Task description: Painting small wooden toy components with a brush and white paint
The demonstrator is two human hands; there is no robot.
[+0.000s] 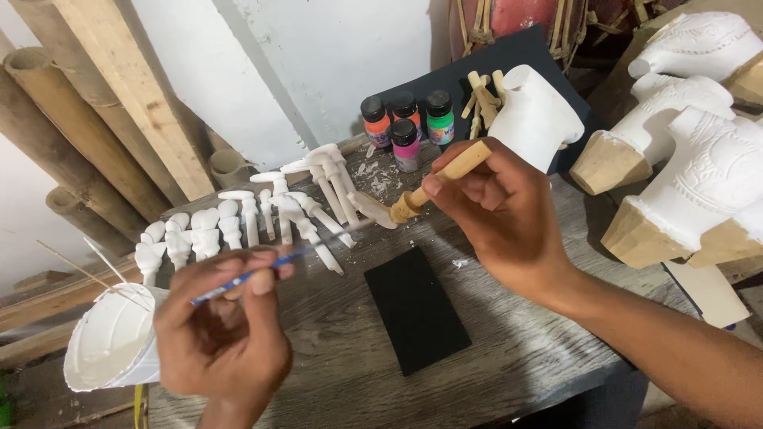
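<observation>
Clearly pinching thin blue brush (262, 268) in left hand (222, 334), gripping wooden-handled white piece (413, 200) in right hand (497, 214); likely to topple nearby paint bottles (405, 123) if swung wide.

free: bare table (350, 373) near black slab (415, 308) | blocked: white carved pieces (262, 218) left, paint bottles (405, 123) behind

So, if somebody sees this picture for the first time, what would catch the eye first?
Probably the two hands over the grey wooden table: the left hand holds a thin blue brush, the right hand a white-painted piece on a wooden handle. Next come the row of white carved pieces behind them, and the bright paint bottles at the back.
</observation>
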